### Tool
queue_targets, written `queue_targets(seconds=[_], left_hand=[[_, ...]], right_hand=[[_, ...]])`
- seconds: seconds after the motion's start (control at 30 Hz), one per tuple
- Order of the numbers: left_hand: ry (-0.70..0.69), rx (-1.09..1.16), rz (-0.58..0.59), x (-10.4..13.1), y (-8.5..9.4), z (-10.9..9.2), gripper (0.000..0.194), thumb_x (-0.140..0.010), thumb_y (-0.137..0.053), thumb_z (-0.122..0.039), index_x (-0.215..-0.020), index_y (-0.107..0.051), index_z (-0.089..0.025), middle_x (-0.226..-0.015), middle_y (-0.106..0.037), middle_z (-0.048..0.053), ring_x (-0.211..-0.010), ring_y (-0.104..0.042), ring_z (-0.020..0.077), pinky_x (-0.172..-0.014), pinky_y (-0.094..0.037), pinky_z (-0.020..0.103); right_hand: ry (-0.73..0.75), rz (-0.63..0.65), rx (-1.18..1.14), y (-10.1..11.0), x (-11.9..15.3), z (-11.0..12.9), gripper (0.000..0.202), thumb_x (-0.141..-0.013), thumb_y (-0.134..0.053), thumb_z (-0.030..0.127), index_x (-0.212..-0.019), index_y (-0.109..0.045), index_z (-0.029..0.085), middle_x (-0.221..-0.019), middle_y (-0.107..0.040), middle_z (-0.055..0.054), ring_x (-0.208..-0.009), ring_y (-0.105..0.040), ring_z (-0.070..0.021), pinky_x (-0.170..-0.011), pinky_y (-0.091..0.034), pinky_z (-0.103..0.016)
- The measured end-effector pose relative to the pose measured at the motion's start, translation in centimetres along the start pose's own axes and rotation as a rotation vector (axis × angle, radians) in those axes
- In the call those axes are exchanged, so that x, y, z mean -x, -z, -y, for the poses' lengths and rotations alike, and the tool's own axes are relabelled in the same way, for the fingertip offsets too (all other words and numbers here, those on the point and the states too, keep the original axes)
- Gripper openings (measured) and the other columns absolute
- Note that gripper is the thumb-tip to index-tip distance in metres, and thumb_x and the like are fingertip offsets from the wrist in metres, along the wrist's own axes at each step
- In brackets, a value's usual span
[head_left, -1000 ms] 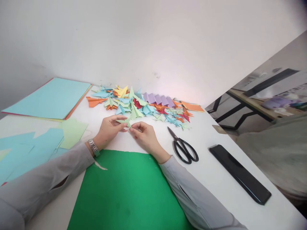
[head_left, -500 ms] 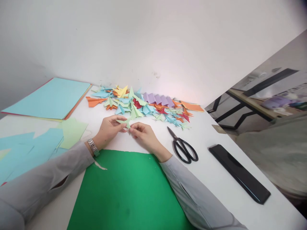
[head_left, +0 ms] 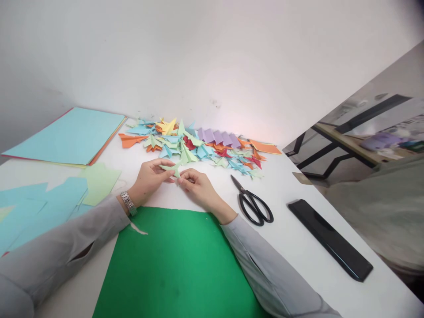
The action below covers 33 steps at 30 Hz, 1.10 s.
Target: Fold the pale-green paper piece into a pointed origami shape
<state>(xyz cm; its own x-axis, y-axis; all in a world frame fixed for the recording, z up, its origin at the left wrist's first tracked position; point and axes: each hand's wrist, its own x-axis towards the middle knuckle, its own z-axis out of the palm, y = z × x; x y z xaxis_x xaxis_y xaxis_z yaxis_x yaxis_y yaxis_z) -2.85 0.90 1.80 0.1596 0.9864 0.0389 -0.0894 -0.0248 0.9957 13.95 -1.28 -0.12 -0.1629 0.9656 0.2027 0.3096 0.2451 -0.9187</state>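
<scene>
Between my two hands is a small pale green folded paper piece (head_left: pixel 176 169), pointed like a little bird or star. My left hand (head_left: pixel 153 176), with a metal watch (head_left: pixel 129 203) at the wrist, pinches its left side. My right hand (head_left: pixel 198 187) has thumb and fingers closed at its lower right end; the fingertips partly hide the paper. Just beyond lies a heap of folded paper shapes (head_left: pixel 186 154) in several colours, some like small planes. A green sheet (head_left: pixel 179 260) lies below my hands on the white table.
Black-handled scissors (head_left: pixel 252 201) lie right of my right hand, and a long black case (head_left: pixel 331 240) farther right. At left are a stack of coloured sheets (head_left: pixel 66 134) and loose blue pieces (head_left: pixel 49 210). A white wall (head_left: pixel 212 57) rises behind the heap.
Almost nothing differs. Both hands stay in place around the green folded paper, with only a very slight shift of the right fingertips.
</scene>
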Motion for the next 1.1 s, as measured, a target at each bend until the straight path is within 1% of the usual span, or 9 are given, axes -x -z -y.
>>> queue_targets(seconds=[0.07,0.17,0.3,0.4,0.53,0.6,0.8,0.97,1.1], left_hand=[[0.006,0.017,-0.004,-0.08,0.06,0.09,0.042,-0.052,-0.086,-0.031,-0.086,-0.069,-0.012,-0.066,-0.070,0.002,-0.053,-0.068,0.0158,-0.056,-0.057,0.026],[0.025,0.058,-0.014,-0.23,0.14,0.24,0.043,-0.054,-0.085,-0.032,-0.088,-0.069,-0.011,-0.064,-0.071,0.002,-0.053,-0.068,0.0158,-0.056,-0.056,0.025],[0.038,0.074,-0.002,-0.28,0.17,0.34,0.044,-0.054,-0.085,-0.031,-0.090,-0.068,-0.011,-0.063,-0.071,0.003,-0.053,-0.069,0.0164,-0.057,-0.057,0.026],[0.031,0.048,0.007,-0.19,0.22,0.37,0.045,-0.055,-0.085,-0.032,-0.090,-0.069,-0.011,-0.065,-0.071,0.004,-0.054,-0.069,0.0171,-0.057,-0.057,0.027],[-0.002,-0.030,0.035,-0.01,0.30,0.32,0.043,-0.055,-0.085,-0.035,-0.089,-0.070,-0.012,-0.081,-0.074,0.007,-0.055,-0.069,0.0167,-0.057,-0.058,0.028],[-0.016,-0.073,0.063,0.06,0.30,0.20,0.041,-0.056,-0.084,-0.036,-0.088,-0.071,-0.012,-0.085,-0.074,0.008,-0.055,-0.069,0.0163,-0.056,-0.058,0.028],[-0.026,-0.131,0.089,0.24,0.22,-0.22,0.040,-0.059,-0.082,-0.036,-0.088,-0.072,-0.012,-0.080,-0.074,0.008,-0.055,-0.069,0.0175,-0.054,-0.056,0.028],[-0.021,-0.124,0.096,0.25,0.15,-0.38,0.047,-0.056,-0.083,-0.036,-0.095,-0.070,-0.013,-0.081,-0.074,0.006,-0.056,-0.069,0.0165,-0.054,-0.057,0.027],[-0.018,-0.190,0.077,0.13,0.13,-0.28,0.039,-0.054,-0.084,-0.040,-0.080,-0.072,-0.014,-0.072,-0.073,0.005,-0.051,-0.067,0.0167,-0.047,-0.055,0.026]], right_hand=[[0.001,0.008,-0.018,0.07,0.02,0.06,0.032,-0.080,-0.060,0.040,-0.057,-0.058,0.018,-0.084,-0.061,-0.005,-0.074,-0.055,-0.0154,-0.071,-0.045,-0.031],[-0.057,0.005,-0.106,0.07,0.03,-0.01,0.044,-0.083,-0.055,0.053,-0.056,-0.060,0.017,-0.084,-0.062,-0.006,-0.065,-0.055,-0.0134,-0.064,-0.046,-0.030],[-0.156,-0.057,-0.185,-0.04,0.02,-0.16,0.046,-0.078,-0.059,0.061,-0.062,-0.060,0.017,-0.075,-0.062,-0.003,-0.054,-0.054,-0.0118,-0.058,-0.046,-0.029],[-0.170,-0.084,-0.237,-0.15,0.00,-0.08,0.043,-0.072,-0.065,0.061,-0.069,-0.061,0.018,-0.069,-0.061,-0.001,-0.055,-0.054,-0.0127,-0.057,-0.047,-0.029],[-0.143,-0.022,-0.298,-0.42,0.00,0.00,0.042,-0.067,-0.072,0.058,-0.078,-0.064,0.018,-0.066,-0.062,0.000,-0.057,-0.052,-0.0121,-0.054,-0.044,-0.027],[-0.137,-0.022,-0.317,-0.54,0.01,-0.10,0.042,-0.063,-0.076,0.056,-0.079,-0.064,0.018,-0.064,-0.062,0.001,-0.055,-0.051,-0.0113,-0.052,-0.041,-0.026],[-0.153,-0.056,-0.376,-0.50,0.15,-0.17,0.041,-0.060,-0.079,0.052,-0.075,-0.063,0.018,-0.057,-0.061,0.002,-0.050,-0.052,-0.0112,-0.050,-0.041,-0.026],[-0.144,-0.061,-0.360,-0.43,0.26,0.25,0.039,-0.061,-0.079,0.051,-0.071,-0.064,0.017,-0.055,-0.062,0.000,-0.049,-0.053,-0.0115,-0.049,-0.040,-0.026],[-0.140,-0.059,-0.348,-0.44,0.31,0.34,0.036,-0.062,-0.079,0.050,-0.068,-0.064,0.017,-0.054,-0.062,0.000,-0.048,-0.052,-0.0116,-0.050,-0.039,-0.026]])
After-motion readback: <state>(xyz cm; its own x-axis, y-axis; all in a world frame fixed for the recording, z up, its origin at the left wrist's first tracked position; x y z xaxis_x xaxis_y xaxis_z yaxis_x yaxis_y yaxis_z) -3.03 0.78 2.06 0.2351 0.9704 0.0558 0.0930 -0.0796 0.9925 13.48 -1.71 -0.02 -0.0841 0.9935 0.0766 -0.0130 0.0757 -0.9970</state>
